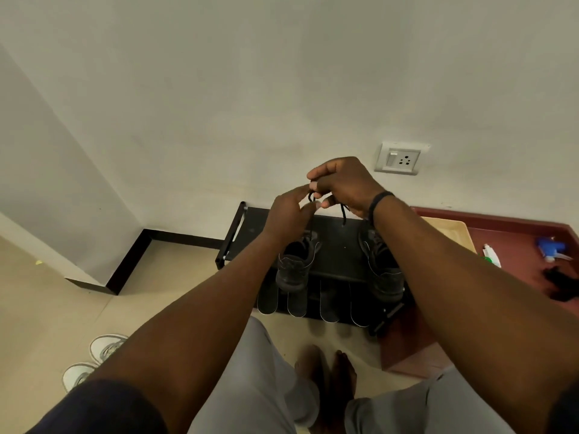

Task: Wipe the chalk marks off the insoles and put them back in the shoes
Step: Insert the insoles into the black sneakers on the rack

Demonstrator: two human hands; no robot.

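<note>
4 dark insoles [297,303] lean vs front of black rack [336,252], nearest. 2 dark shoes [294,267] sit on rack top, apart. Above them, L hand [286,214] & R hand [343,183] both pinch a black lace [311,197], fingers curled.

Open air around the raised grip, clutter below and to its right

Both hands [316,198] meet on a black shoelace [343,214] in front of the bare wall [282,89], with open room above and to either side of the grip; a wall socket [402,158] sits on the wall just right of it. Straight below the grip, two dark shoes [294,264] hang over a black shoe rack [338,245] with four insoles [313,302] leaning on its front. Right of the grip a red ledge [513,242] carries a wooden board [451,230] and a spray bottle [553,249]. Far down to the left, white sneakers [94,358] lie on the floor [62,308].
</note>
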